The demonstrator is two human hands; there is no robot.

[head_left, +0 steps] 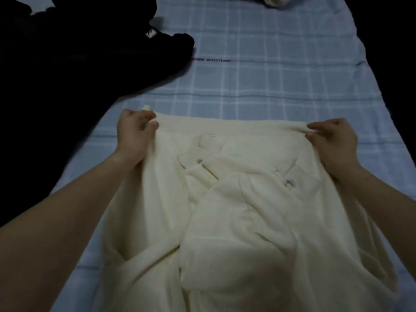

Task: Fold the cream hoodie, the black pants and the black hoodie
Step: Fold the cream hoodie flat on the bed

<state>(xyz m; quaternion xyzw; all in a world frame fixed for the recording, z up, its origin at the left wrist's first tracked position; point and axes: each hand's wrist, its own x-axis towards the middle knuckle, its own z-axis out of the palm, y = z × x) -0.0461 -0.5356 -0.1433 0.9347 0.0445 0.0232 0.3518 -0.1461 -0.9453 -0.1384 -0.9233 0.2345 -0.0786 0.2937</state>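
Note:
The cream hoodie (236, 199) lies spread and rumpled on the bed in front of me, its far edge stretched straight between my hands. My left hand (132, 134) pinches the far left corner of that edge. The far right corner is pinched by my right hand (333, 140). A sleeve and folds of cream cloth bunch up in the middle of the garment. Black clothing (74, 64) lies in a dark heap at the upper left, with a small white label on it; I cannot tell the pants from the black hoodie there.
A light blue checked bedsheet (258, 70) covers the bed beyond the hoodie. A crumpled pale object (276, 1) sits at the far top edge. Dark areas lie beyond the bed's right side and at the left.

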